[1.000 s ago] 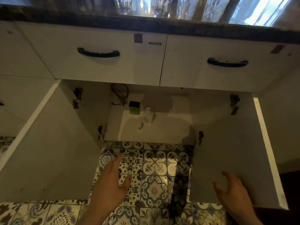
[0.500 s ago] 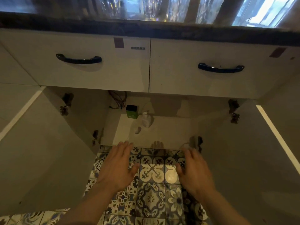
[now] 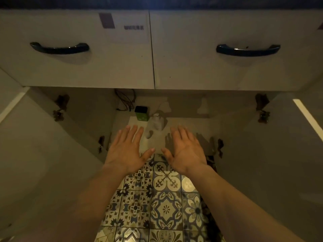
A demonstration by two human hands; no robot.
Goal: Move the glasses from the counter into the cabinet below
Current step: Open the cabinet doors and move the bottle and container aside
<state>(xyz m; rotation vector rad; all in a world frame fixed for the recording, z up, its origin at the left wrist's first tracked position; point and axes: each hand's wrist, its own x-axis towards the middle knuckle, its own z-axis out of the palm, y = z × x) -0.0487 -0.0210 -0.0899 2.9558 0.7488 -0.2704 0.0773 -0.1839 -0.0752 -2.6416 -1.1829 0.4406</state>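
Note:
The cabinet below the counter stands open, and its pale floor (image 3: 188,126) shows between the two swung-out doors. My left hand (image 3: 126,149) and my right hand (image 3: 185,151) reach side by side, palms down and fingers spread, over the cabinet's front edge. Neither hand holds anything. The glasses and the counter top are out of view above the dark counter edge (image 3: 157,2).
A small green box (image 3: 141,114) and a crumpled white bag (image 3: 157,122) sit at the cabinet's back, with black wires (image 3: 125,100) behind. The left door (image 3: 43,163) and right door (image 3: 271,163) flank my arms. Two drawers with dark handles (image 3: 59,48) hang above. Patterned tiles (image 3: 157,203) cover the floor.
Both hands have moved forward from over the floor tiles to the cabinet's front edge. The view has tilted down and closer, so the glasses on the counter have left the frame.

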